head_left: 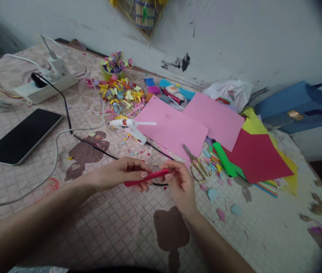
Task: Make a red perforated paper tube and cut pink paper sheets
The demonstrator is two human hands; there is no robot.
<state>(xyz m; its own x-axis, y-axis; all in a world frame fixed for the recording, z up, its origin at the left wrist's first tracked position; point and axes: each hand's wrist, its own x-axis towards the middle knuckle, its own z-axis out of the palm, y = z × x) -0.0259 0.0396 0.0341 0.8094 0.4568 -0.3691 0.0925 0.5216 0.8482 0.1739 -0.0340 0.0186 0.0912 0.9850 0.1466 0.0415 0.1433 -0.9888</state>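
Observation:
Between my two hands is a narrow strip of folded or rolled red paper point(157, 174), held just above the table. My left hand point(131, 174) pinches its left part, thumb on top and fingers beneath. At its right end, my right hand point(179, 182) grips the strip between thumb and fingers. Gold-handled scissors point(197, 165) lie just right of my right hand. Beyond my hands rests a white glue gun point(131, 127) with a clear glue stick in its back, its black cord running behind my hands.
Pink sheets point(172, 123), a red sheet point(259, 157) and a green cutter-like tool point(224, 158) lie to the right. Paper cutouts point(124, 94) are heaped near a filled cup point(112, 70). At left are a phone point(23, 136), a power strip point(47, 89) and cables. A blue bag point(297, 106) stands far right.

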